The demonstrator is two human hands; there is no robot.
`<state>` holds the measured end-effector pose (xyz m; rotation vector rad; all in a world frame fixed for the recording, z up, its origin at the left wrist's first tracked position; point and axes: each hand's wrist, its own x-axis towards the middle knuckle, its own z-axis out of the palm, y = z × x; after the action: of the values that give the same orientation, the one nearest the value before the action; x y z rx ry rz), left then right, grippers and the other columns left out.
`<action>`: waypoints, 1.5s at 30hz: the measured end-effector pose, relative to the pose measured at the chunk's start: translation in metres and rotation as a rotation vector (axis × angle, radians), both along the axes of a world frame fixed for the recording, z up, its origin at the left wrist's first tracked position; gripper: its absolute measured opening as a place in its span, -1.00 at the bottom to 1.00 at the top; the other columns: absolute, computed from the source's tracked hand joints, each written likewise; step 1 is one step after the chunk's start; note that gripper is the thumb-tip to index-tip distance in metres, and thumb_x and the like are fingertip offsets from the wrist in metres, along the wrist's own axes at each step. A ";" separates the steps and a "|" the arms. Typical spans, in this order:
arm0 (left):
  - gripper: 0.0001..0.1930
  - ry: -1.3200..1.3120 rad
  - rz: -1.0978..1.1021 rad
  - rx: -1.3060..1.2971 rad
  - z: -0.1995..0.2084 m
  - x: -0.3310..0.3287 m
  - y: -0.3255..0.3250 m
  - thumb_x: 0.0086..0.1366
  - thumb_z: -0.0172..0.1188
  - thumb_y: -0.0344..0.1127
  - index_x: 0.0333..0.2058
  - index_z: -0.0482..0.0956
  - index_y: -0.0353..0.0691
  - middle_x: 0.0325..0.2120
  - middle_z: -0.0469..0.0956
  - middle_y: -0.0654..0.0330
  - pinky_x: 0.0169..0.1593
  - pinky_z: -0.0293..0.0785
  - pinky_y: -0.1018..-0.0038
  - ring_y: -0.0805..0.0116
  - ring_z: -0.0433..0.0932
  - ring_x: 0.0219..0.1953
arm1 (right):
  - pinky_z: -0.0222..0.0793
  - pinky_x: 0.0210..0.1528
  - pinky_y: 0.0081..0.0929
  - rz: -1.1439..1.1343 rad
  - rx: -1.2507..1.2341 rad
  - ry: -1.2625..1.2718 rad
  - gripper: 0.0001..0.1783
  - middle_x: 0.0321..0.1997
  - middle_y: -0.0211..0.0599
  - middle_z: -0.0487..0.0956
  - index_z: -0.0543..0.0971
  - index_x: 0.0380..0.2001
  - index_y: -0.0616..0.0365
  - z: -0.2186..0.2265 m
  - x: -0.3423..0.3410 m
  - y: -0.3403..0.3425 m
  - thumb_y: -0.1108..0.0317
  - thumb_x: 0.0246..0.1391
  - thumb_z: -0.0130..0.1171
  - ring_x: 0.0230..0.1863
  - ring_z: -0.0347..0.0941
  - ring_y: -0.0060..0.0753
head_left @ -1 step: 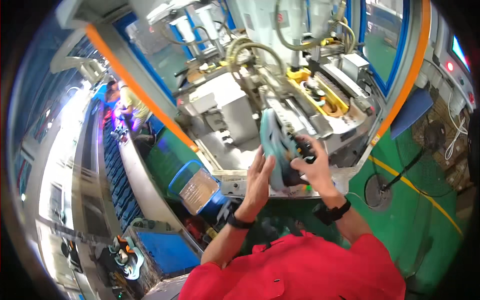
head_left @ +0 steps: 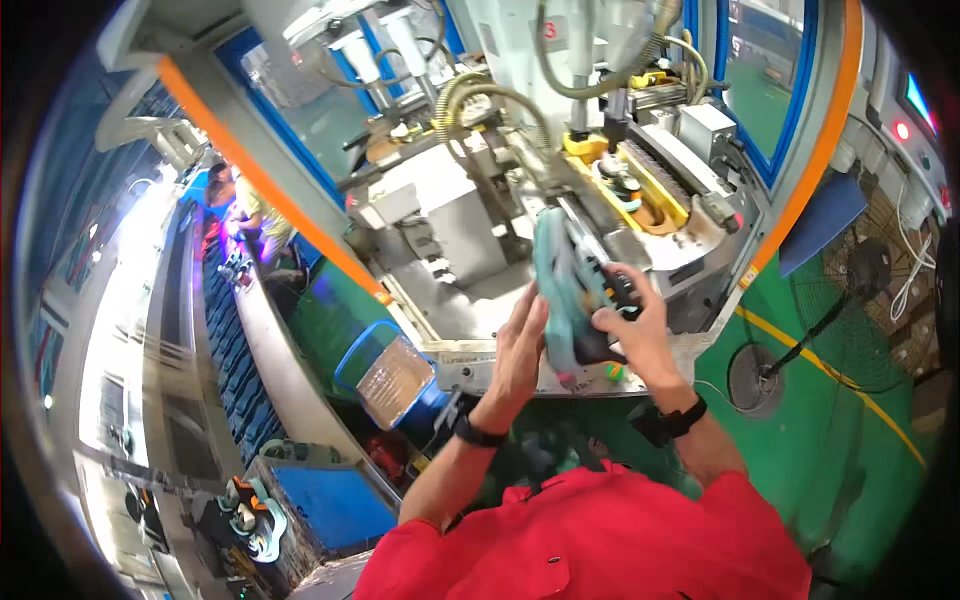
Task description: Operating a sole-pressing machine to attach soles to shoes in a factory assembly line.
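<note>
A shoe [head_left: 568, 290] with a pale teal sole and dark upper is held up in front of the machine, somewhat blurred. My right hand [head_left: 640, 325] grips it by the upper, fingers and thumb wrapped round the lacing side. On the other side my left hand [head_left: 518, 345] lies along the sole's edge, fingers stretched out; whether it presses on the sole I cannot tell. Behind the shoe, a yellow fixture [head_left: 640, 190] in the machine holds another shoe [head_left: 617, 178].
Machine housing with a white block [head_left: 460, 215] and hoses stands ahead. A blue basket with cardboard [head_left: 395, 380] is at left, beside a conveyor [head_left: 265, 340] with more shoes [head_left: 255, 520] near its end. A co-worker [head_left: 262, 215] is farther along. At right stands a floor fan [head_left: 868, 270].
The shoe has shifted slightly right and turned more upright, with my right hand still on it. My left hand's fingers now lie more alongside the sole.
</note>
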<state>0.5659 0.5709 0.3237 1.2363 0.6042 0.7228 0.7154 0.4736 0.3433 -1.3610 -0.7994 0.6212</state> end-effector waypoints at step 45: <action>-0.71 0.090 1.069 -0.442 0.000 -0.185 0.012 0.24 0.18 -0.39 -0.08 0.47 -0.34 -0.27 0.57 0.17 -0.26 0.58 0.43 0.37 0.61 -0.27 | 0.46 -0.23 -0.17 -0.065 -0.082 -0.927 -0.68 -0.17 0.06 0.53 0.47 -0.17 0.25 -0.117 0.073 0.283 0.38 -0.03 0.19 -0.30 0.49 0.08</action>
<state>0.3804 0.5829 0.3242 0.4619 1.4475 1.3145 0.7885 0.7564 0.2267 -1.7497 -1.4592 -0.0761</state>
